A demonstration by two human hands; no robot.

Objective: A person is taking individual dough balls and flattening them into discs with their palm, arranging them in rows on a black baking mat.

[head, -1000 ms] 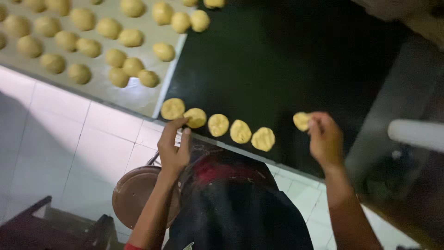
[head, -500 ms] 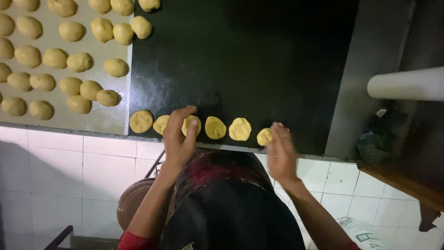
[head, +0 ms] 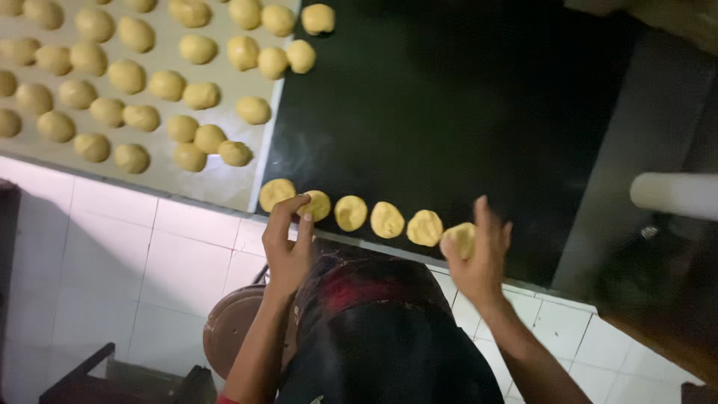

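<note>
Since a second ago the right hand (head: 479, 258) brought its dough disc (head: 460, 238) (pinched, probably) to the row's end on the black tray (head: 464, 112); left hand (head: 290, 239) fingertips now press the second disc (head: 317, 204).

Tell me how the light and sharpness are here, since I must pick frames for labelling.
Head view: dim and soft throughout; the dark tray swallows detail, the dough balls on the pale tray stay readable, the left hand and right hand look slightly blurred, and the white roll glares.
</note>
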